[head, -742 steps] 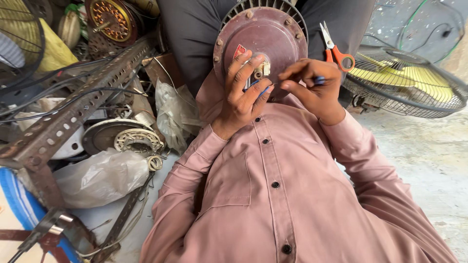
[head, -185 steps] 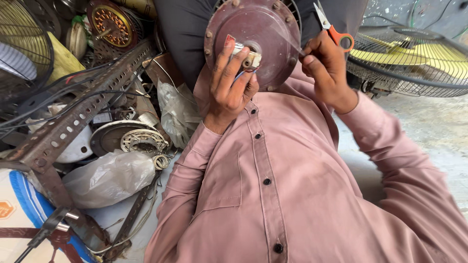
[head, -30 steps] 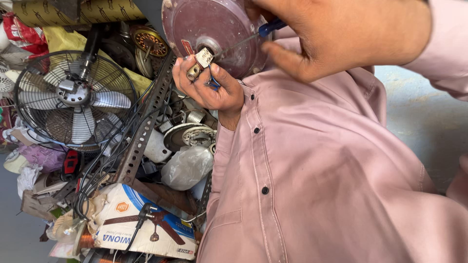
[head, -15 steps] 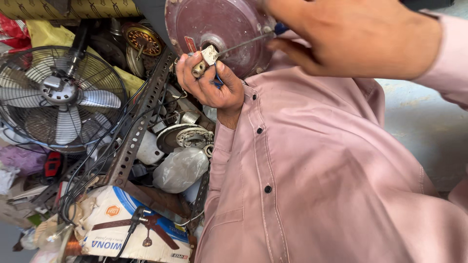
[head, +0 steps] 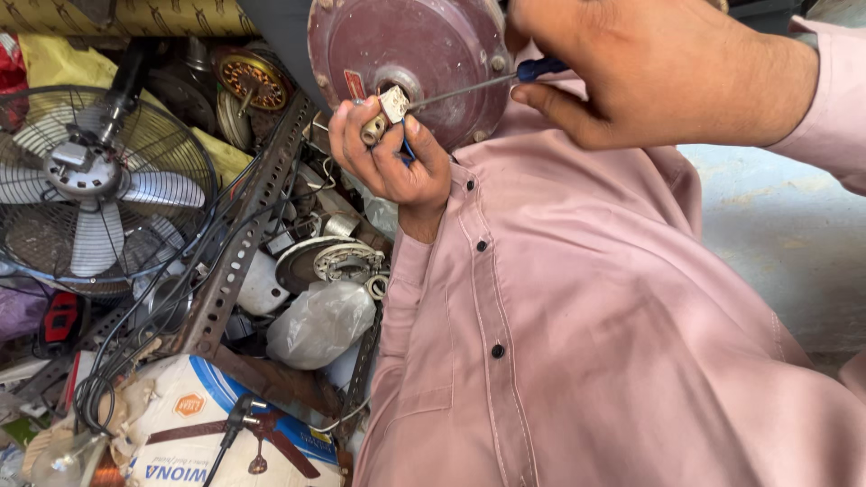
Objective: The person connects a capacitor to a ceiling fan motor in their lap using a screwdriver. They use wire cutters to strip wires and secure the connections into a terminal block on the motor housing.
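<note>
— What filled most of the view from where you stood?

— The person's pink buttoned shirt [head: 577,343], spread from six o'clock up to the centre. Next in size, at nine o'clock, was a round wire-caged pedestal fan with pale blades [head: 90,194], and beside it a slanted perforated steel angle bar [head: 244,234] running through a heap of motor parts.

— And the work itself?

— At twelve o'clock sat a round maroon metal fan-motor housing [head: 433,54], resting against the person's chest. The right hand [head: 658,72], at one o'clock, was clenched around a thin steel screwdriver with a blue handle [head: 505,79], whose tip reached the housing's hub.

— The other hand?

— The left hand [head: 392,162], just below the hub at about eleven o'clock, had its fingers curled around a small whitish block-shaped part [head: 393,102] pressed against the housing, with a short brass-coloured cylinder [head: 372,133] touching its underside.
</note>
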Demonstrator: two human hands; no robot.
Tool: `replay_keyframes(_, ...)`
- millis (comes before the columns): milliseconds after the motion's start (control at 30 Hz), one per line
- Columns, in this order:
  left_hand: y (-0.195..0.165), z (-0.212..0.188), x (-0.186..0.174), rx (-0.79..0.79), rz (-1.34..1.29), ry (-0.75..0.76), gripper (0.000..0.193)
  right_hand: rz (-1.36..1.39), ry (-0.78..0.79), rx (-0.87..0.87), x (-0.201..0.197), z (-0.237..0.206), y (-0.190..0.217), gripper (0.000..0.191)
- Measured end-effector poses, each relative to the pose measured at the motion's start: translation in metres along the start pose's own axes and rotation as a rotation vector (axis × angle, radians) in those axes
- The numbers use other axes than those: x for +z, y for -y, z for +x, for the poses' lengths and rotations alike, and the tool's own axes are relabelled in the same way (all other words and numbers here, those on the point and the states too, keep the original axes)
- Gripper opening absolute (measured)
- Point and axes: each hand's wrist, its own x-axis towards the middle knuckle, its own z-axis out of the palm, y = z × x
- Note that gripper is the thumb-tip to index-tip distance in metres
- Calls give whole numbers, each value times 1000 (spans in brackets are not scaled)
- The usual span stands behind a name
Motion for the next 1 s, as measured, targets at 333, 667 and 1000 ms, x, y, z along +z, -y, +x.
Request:
replay_keyframes(333, 0, 0, 0, -12, 8, 5, 23, -370, 221, 178, 7, 1, -1, 37)
replay_keyframes(667, 2, 4, -3, 0, 2, 32, 22, -179, -104, -99, -3, 8, -4, 21)
replay_keyframes(1000, 5, 7, -2, -1, -24, 17, 25, -115, -84, -87, -4, 12, 2, 20)
